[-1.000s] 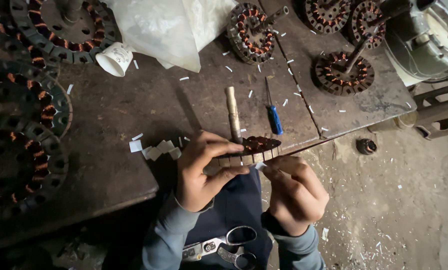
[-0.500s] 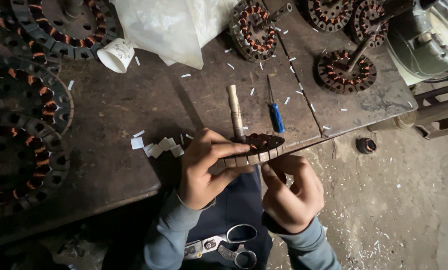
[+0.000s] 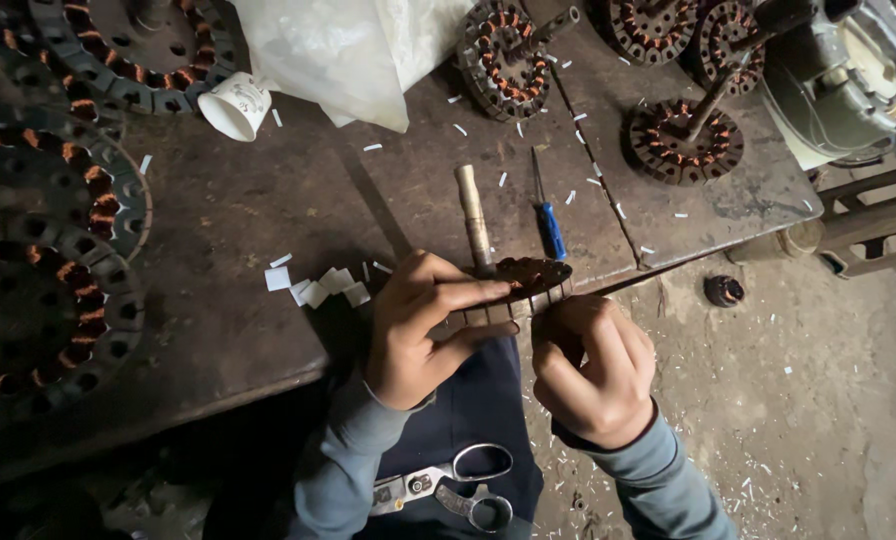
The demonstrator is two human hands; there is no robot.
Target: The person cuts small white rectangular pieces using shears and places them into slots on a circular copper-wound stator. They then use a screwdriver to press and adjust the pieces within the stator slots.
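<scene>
My left hand grips a round motor stator with copper windings, held edge-on at the front edge of the dark workbench. Thumb and fingers clamp its rim. My right hand is curled just under the stator's right side, fingers closed against its rim; what the fingers pinch is hidden. A wooden-handled tool and a blue-handled screwdriver lie on the bench right behind the stator. Scissors rest on my lap.
Small white paper pieces lie left of my left hand. Several wound stators sit around: large ones at left, smaller ones at back right. A white plastic bag, a paper cup and a motor housing stand behind.
The stator has tilted slightly in my hands, and my right hand has shifted up closer under its right edge. My view moved a little nearer.
</scene>
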